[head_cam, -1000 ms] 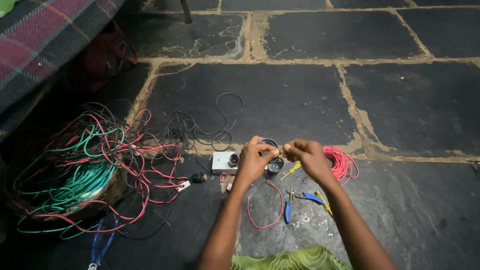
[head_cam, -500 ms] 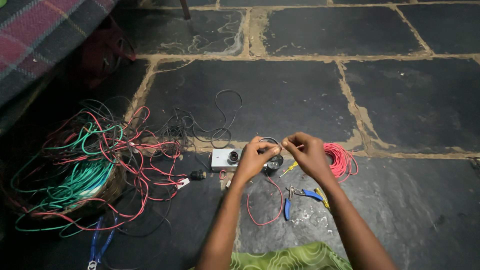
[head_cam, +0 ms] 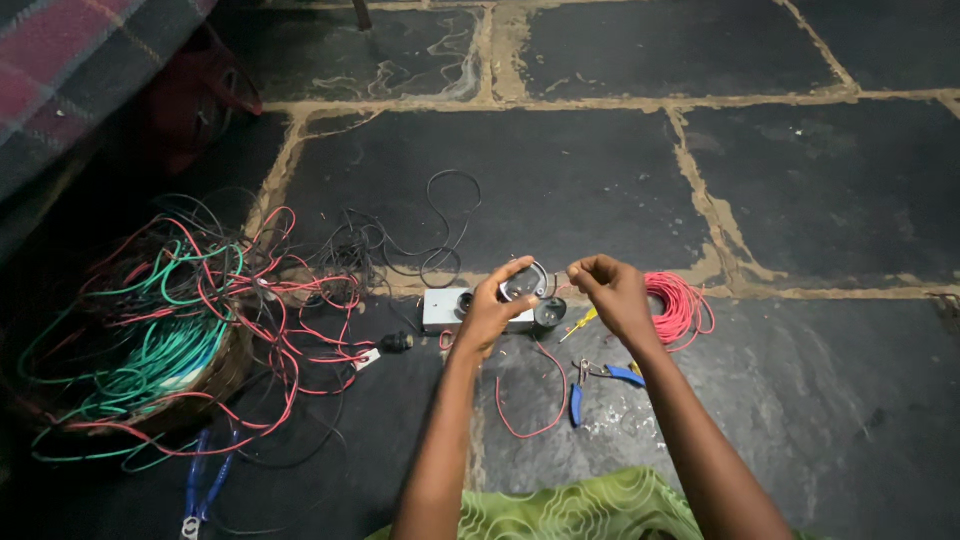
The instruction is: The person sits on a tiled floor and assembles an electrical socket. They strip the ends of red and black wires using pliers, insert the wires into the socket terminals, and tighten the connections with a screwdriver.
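The dark stone floor (head_cam: 600,190) carries a big tangle of red and green wires (head_cam: 170,320) at the left. Since a moment ago the hands have barely moved, so the work stays in place. The left hand (head_cam: 492,312) pinches a thin wire (head_cam: 528,275) above the grey switch box (head_cam: 450,308). The right hand (head_cam: 612,292) closes narrowly on the wire's other end, near the red coil (head_cam: 680,305).

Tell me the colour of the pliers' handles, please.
Blue, on the pliers below the right hand; head view.
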